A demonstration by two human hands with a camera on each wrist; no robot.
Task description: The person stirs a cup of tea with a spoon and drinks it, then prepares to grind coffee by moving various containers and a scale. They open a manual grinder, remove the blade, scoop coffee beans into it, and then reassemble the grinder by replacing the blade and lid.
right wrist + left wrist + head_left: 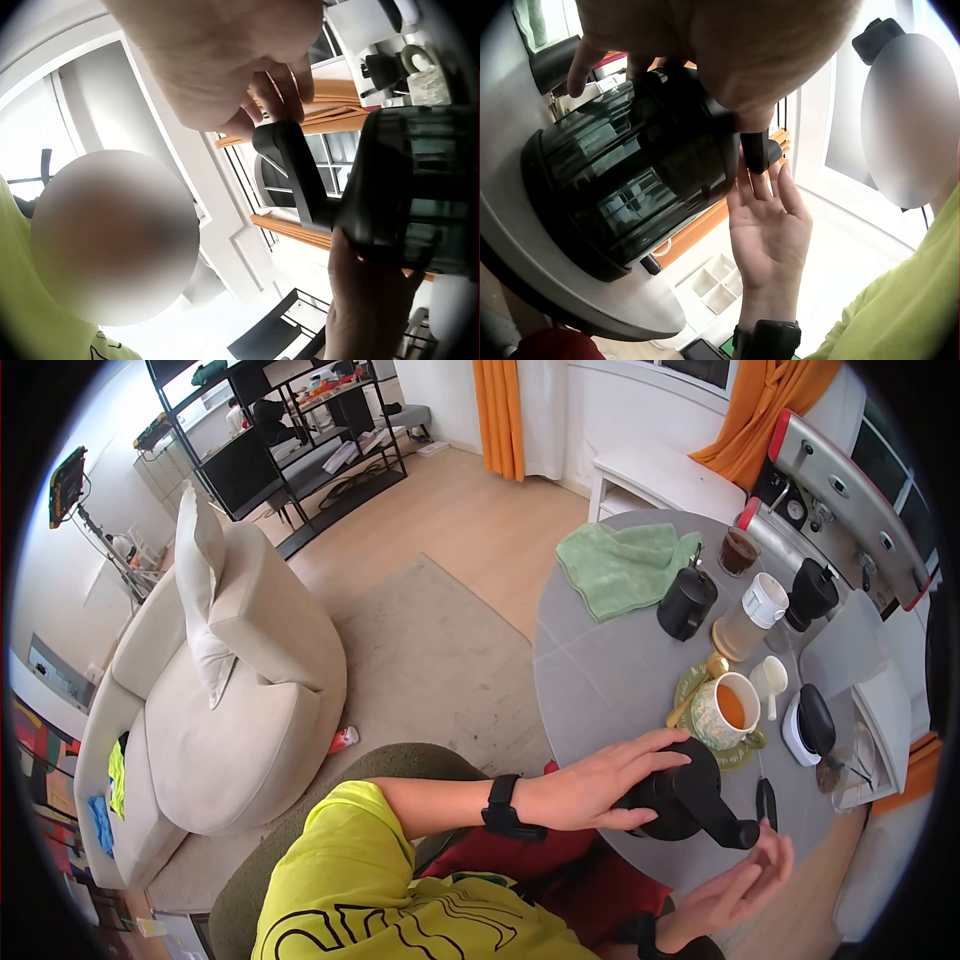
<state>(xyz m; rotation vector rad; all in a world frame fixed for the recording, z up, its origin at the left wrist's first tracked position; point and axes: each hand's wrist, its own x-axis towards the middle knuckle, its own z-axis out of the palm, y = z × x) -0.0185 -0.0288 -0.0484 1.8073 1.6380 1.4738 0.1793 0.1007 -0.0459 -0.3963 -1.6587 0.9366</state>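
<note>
A black-lidded jar (622, 180) with a clear ribbed body and a black crank arm (296, 172) stands near the table's edge. My left hand (600, 780) holds its lid from the side, fingers across the top and thumb on the near side. At the crank's outer end, my right hand (745, 880) has its fingertips right by the knob (745, 834), fingers loosely extended and palm turned up. Just beyond the lid, a patterned cup (725, 712) of orange-brown liquid sits on a green saucer (692, 678) with a gold spoon (680, 710).
On the grey round table (590, 680) are a green cloth (620, 565), a black pitcher (688, 600), a glass of dark liquid (738, 550) and a white-topped jar (750, 615). An espresso machine (840, 490) stands behind. A black-handled utensil (766, 800) lies near my right hand.
</note>
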